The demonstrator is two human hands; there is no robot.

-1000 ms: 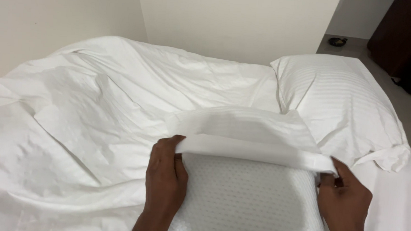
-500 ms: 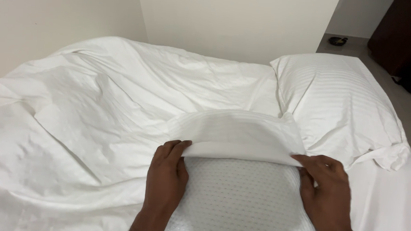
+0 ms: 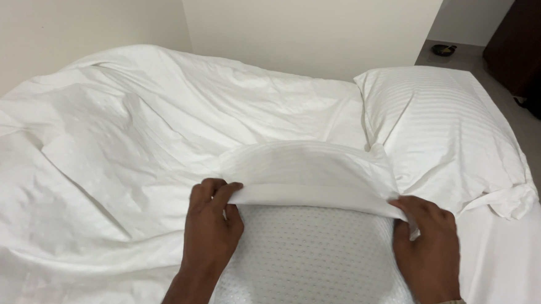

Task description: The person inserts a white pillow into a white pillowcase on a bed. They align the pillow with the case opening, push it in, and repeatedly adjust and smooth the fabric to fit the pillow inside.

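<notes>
bed (image 3: pixel 511 275), rumpled white duvet (image 3: pixel 128 151), striped pillow (image 3: pixel 444 130)

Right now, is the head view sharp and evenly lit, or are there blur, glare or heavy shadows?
Head view: sharp, soft even light, no glare; left hand and right hand crisp on the pillowcase; faint shadows in the duvet folds; dark upper-right corner.

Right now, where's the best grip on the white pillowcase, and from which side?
Grip the folded open hem of the pillowcase, at its two corners, coming from the near side. The hem lies as a thick band across the dotted pillow, with corners overhanging both edges. The left hand and right hand already pinch there, fingers over, thumbs under.
</notes>
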